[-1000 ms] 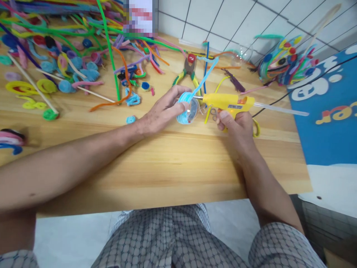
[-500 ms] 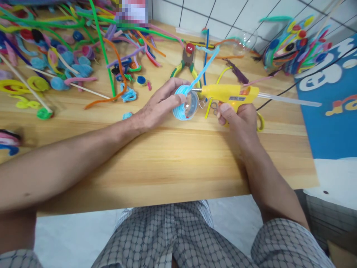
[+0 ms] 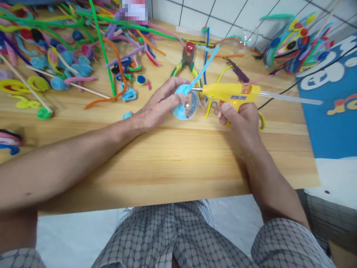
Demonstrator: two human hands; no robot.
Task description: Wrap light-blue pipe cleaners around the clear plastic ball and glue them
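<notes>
My left hand (image 3: 166, 98) is closed around a clear plastic ball (image 3: 192, 105) whose left part is wrapped in light blue pipe cleaner. A loose end of the blue pipe cleaner (image 3: 205, 70) sticks up and to the right from the wrap. In my right hand (image 3: 238, 119) is a yellow hot glue gun (image 3: 231, 91), gripped by its handle. Its metal nozzle meets or nearly meets the ball's edge where the loose strand leaves it; exact contact cannot be told. A clear glue stick (image 3: 291, 98) juts from the gun's back.
Pliers (image 3: 188, 57) with green-yellow handles lie behind the ball. Pipe cleaners and fuzzy coils (image 3: 58, 56) crowd the left. A colourful fish-like figure (image 3: 292, 46) stands at the back right near another clear ball (image 3: 247, 39). A black cord (image 3: 281, 92) crosses a blue printed sheet (image 3: 331, 123).
The glue gun and my right hand have shifted very slightly to the right. My left hand and the wrapped ball stay almost in place.
</notes>
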